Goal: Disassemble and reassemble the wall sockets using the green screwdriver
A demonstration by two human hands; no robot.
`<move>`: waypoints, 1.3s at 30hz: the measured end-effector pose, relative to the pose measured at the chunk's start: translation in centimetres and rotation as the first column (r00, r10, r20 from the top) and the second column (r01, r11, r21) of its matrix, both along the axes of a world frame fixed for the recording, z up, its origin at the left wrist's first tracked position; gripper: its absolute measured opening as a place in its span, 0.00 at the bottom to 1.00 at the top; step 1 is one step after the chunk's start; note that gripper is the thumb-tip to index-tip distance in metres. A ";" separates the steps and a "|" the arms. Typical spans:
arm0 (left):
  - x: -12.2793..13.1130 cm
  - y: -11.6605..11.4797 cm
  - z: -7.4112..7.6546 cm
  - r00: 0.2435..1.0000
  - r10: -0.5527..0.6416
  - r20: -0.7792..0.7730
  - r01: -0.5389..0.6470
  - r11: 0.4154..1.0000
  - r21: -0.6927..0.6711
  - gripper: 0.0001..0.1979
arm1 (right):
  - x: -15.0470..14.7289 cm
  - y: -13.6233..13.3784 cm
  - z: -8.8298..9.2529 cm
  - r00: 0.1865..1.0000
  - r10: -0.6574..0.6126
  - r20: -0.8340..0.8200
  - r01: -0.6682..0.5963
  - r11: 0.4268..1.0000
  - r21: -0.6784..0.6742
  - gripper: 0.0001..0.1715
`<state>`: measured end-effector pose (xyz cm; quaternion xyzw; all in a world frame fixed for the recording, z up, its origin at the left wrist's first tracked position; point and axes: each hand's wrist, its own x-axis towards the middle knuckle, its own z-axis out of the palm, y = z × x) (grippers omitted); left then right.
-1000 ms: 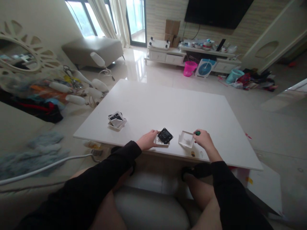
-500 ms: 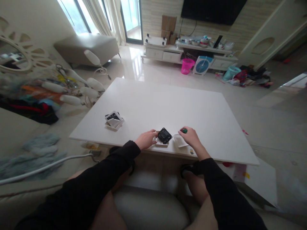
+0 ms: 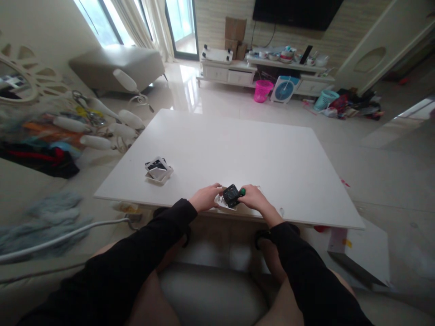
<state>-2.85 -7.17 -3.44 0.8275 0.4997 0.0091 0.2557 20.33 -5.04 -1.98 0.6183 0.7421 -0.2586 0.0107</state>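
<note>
A small black square part (image 3: 231, 195) sits on a white square base at the near edge of the white table (image 3: 238, 154). My left hand (image 3: 205, 198) rests against the base's left side, fingers curled on it. My right hand (image 3: 253, 197) is closed around a small tool with a green tip (image 3: 242, 192), which touches the black part's right side. A clear square piece that lay to the right is hidden under my right hand.
A second stack of black and white square parts (image 3: 157, 169) lies on the table's left side. White lamp fittings (image 3: 112, 129) and clutter crowd the floor left of the table. A TV stand, a pink basket (image 3: 262, 90) and a fan (image 3: 284, 89) stand far behind.
My right hand slid left with the green-tipped tool, from beside the clear square piece to the black part. My left hand stayed at the base.
</note>
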 end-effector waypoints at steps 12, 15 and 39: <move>0.1 0.1 0.0 0.999 0.013 -0.050 -0.013 1.000 -0.011 0.17 | 5.8 3.0 1.1 0.561 -0.562 -0.608 0.694 0.720 -0.024 0.10; 0.0 0.2 -0.1 0.998 0.023 -0.061 -0.023 1.000 -0.007 0.18 | 8.2 3.4 0.0 0.320 -0.671 -0.669 0.843 0.524 -0.122 0.08; -0.1 0.3 -0.3 0.999 0.005 -0.041 -0.006 1.000 -0.002 0.26 | 5.7 3.1 -3.6 0.098 -0.766 -0.635 0.849 0.398 -0.349 0.08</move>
